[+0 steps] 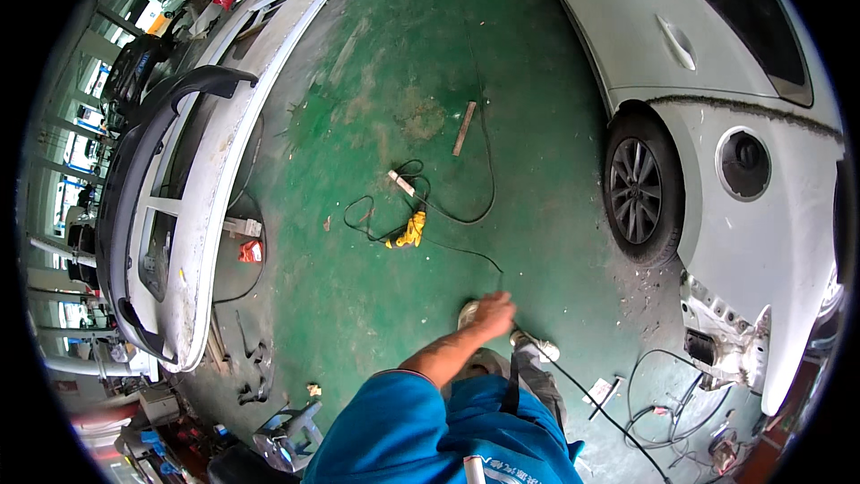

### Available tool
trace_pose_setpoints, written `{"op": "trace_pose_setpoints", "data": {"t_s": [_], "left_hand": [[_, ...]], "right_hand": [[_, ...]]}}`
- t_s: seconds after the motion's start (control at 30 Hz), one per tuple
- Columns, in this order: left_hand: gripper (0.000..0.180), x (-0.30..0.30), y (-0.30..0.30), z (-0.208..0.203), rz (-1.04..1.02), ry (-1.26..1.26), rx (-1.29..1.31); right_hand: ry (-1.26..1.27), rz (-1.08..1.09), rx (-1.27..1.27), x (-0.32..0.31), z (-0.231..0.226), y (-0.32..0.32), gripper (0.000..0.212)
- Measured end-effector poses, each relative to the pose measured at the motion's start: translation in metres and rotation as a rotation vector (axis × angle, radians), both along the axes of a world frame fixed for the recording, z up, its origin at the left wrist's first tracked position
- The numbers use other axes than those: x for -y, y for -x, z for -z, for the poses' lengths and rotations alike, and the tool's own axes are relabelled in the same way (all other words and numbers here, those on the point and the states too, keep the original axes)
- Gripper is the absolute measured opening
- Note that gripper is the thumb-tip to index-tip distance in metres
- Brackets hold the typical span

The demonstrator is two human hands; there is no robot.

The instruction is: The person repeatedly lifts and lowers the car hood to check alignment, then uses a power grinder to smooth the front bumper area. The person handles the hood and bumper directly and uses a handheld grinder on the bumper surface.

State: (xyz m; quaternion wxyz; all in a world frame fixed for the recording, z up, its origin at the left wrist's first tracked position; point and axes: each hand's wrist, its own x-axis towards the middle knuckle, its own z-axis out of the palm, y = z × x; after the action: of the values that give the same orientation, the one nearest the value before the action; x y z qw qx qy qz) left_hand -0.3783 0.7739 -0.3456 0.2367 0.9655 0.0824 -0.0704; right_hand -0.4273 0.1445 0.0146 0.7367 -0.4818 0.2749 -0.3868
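Note:
My left hand (495,312) is closed around a black cable (587,397), out in front of my body above my shoes. From the fist the cable trails down to the lower right, past my right shoe (540,346). Beyond the hand, a thin dark cord (466,251) leads over the floor toward a yellow power tool (412,229), whose exact kind I cannot make out. Beside the tool lie loops of dark cord and a white power strip (401,183). No part of my right hand shows.
A white car (717,125) with its rear bumper off stands on the right. To the left, a long pale frame (202,242) bears a black bumper (116,179). A flat strip (464,128) lies on the green floor. More cable (663,439) is coiled at the lower right.

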Motion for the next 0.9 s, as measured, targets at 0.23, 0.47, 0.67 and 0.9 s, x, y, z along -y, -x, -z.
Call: {"op": "trace_pose_setpoints", "data": {"t_s": [0.23, 0.47, 0.67, 0.9], "left_hand": [[0.024, -0.207, 0.06, -0.03, -0.757, -0.137, -0.179], [0.039, -0.196, -0.03, -0.198, -0.705, 0.179, 0.472], [0.029, -0.117, -0.089, -0.334, -0.604, 0.388, 0.917], [0.042, -0.006, -0.073, -0.427, -0.112, 0.622, 1.089]], "right_hand": [[-0.057, -0.026, -0.018, -0.067, -0.001, 0.003, 0.025], [-0.109, -0.079, -0.024, -0.098, 0.003, 0.0, 0.027], [-0.108, -0.117, 0.0, -0.085, 0.006, -0.012, 0.029], [-0.144, -0.119, 0.002, -0.035, 0.011, -0.015, 0.031]]}}
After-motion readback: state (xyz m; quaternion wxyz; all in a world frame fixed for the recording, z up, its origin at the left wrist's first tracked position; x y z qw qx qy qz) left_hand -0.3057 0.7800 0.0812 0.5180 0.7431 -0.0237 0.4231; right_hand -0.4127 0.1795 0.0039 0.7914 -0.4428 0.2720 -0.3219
